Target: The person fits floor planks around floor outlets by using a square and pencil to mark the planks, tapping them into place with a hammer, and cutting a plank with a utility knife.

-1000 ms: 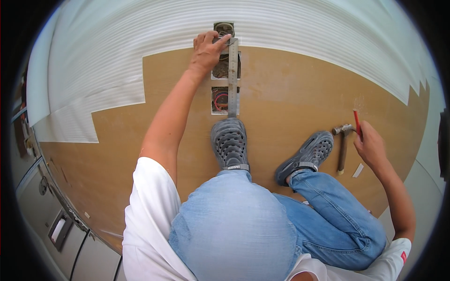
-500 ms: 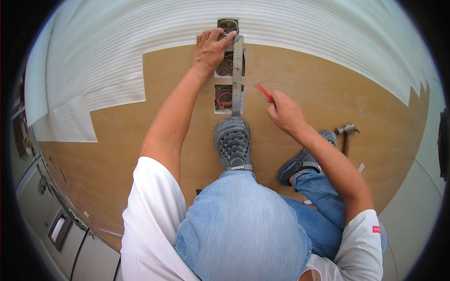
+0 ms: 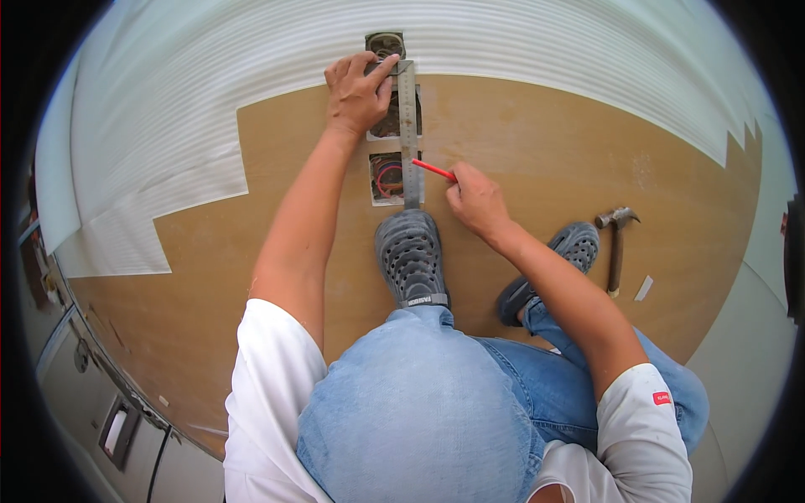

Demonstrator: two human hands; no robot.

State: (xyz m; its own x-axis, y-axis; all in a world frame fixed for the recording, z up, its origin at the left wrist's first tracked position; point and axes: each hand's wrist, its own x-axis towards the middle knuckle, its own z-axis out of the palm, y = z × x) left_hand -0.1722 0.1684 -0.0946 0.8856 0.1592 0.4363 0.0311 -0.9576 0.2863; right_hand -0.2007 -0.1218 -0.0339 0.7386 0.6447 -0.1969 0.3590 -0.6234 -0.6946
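Observation:
My left hand (image 3: 356,99) grips the top end of a metal try square (image 3: 408,117), thumb and fingers pressed on its stock. The graduated blade runs down toward me, along the right side of the cutouts. Its lower end reaches the toe of my grey clog (image 3: 408,251). Pinched in my right hand (image 3: 480,201) is a red pencil (image 3: 434,170), its tip at the blade's edge beside the lower cutout (image 3: 386,191). Coloured wires show inside that cutout. The middle cutout (image 3: 386,126) is partly covered by the blade and my hand.
A brown wooden board (image 3: 520,126) lies beneath my feet. White ribbed sheeting (image 3: 537,50) covers its far part, with a box opening (image 3: 386,44) holding wires. A claw hammer (image 3: 616,247) and a small white strip (image 3: 644,287) lie at the right, near my other clog (image 3: 577,246).
My right hand has moved left, bringing the pencil's tip from beside the square to its blade. The left hand keeps its hold on the square. The view has shifted slightly.

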